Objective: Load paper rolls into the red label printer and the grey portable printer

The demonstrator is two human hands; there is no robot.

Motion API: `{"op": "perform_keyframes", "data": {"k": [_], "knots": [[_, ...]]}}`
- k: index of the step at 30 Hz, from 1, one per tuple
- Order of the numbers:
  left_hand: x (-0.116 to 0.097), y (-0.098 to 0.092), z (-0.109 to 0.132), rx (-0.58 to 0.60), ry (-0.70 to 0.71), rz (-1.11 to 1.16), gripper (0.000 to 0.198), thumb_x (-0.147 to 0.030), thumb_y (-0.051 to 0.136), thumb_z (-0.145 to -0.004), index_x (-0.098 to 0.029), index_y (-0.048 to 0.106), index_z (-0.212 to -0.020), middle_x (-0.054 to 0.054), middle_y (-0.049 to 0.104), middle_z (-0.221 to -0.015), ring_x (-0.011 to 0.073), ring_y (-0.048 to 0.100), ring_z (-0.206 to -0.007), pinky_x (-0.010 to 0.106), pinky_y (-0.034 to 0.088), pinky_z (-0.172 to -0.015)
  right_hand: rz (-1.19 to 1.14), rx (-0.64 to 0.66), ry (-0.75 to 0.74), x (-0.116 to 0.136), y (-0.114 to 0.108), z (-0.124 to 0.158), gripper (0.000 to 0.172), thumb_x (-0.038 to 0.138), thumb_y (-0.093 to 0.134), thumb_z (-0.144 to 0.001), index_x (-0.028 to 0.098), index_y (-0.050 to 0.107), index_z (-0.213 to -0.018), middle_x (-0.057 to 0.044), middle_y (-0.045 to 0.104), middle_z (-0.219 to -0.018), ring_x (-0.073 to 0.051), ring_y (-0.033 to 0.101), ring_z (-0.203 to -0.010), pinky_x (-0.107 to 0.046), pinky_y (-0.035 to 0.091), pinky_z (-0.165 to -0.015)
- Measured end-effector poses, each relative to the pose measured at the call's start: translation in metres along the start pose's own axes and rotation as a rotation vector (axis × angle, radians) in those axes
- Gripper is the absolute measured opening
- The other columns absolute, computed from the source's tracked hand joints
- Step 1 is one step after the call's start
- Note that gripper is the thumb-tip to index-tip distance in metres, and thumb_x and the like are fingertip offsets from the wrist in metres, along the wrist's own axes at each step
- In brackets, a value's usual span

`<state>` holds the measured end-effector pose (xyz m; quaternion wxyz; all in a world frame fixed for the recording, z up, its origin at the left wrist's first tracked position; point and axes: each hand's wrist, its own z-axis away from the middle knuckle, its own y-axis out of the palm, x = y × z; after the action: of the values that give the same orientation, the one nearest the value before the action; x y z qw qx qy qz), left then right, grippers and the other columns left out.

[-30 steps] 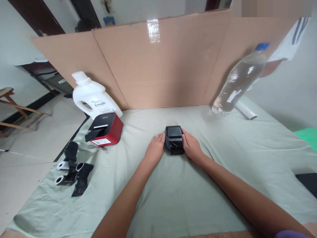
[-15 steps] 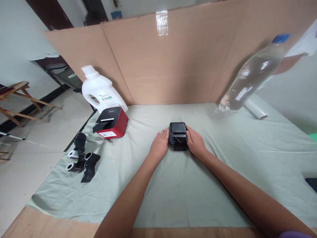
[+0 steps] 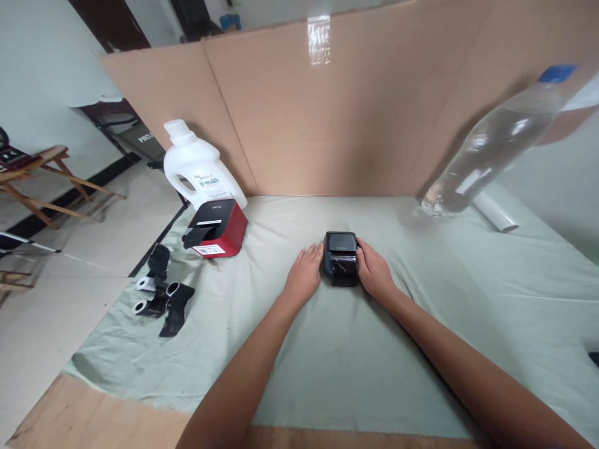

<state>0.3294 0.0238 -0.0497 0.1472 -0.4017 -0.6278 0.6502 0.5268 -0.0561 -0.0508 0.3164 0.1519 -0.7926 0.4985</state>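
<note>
A small black printer-like device (image 3: 341, 260) sits on the pale green cloth (image 3: 327, 362) near the middle of the table. My left hand (image 3: 306, 277) lies against its left side with the fingers stretched flat. On the opposite side, my right hand (image 3: 373, 272) curls its fingers around the device's right edge.
A red and black label printer (image 3: 214, 228) and a white detergent jug (image 3: 199, 167) stand at the back left. Black rolls (image 3: 161, 298) lie near the left edge. A clear water bottle (image 3: 491, 146) leans at the back right beside a white roll (image 3: 493, 212). A cardboard screen (image 3: 327, 106) walls the back.
The view has shifted slightly; both hands stay at the sides of the small black device, which has not visibly moved on the cloth.
</note>
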Motion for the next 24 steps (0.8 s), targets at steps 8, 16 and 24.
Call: {"op": "perform_keyframes", "data": {"k": [8,16,24], "knots": [[0.0014,-0.0013,0.0008,0.004,0.01,0.028,0.069,-0.006,0.032,-0.091,-0.008,0.031,-0.159,0.011,0.042,-0.162,0.0203,0.031,-0.154,0.043,0.022,-0.128,-0.021,-0.004,0.038,-0.0009,0.0013,-0.0016,0.055,0.043,0.029,-0.103,0.014,0.051,-0.144,-0.018,0.061,-0.143,-0.034,0.06,-0.129,-0.052,0.048,-0.107],[0.0014,-0.005,0.002,0.011,0.019,0.051,0.065,-0.012,0.03,-0.096,-0.012,0.028,-0.16,0.011,0.039,-0.163,0.0183,0.031,-0.154,0.042,0.021,-0.128,-0.144,-0.06,0.079,-0.0005,-0.0011,-0.0036,0.032,0.044,0.04,-0.099,0.02,0.059,-0.11,-0.013,0.068,-0.107,-0.027,0.064,-0.094,-0.044,0.052,-0.087],[0.0004,-0.0057,0.002,-0.001,0.022,0.061,0.066,-0.011,0.031,-0.095,-0.012,0.028,-0.16,0.011,0.04,-0.162,0.0198,0.032,-0.153,0.043,0.022,-0.128,-0.225,-0.149,-0.068,-0.0016,-0.0036,-0.0056,0.031,0.036,0.041,-0.097,0.02,0.064,-0.11,-0.012,0.058,-0.115,-0.024,0.059,-0.107,-0.042,0.051,-0.094]]}}
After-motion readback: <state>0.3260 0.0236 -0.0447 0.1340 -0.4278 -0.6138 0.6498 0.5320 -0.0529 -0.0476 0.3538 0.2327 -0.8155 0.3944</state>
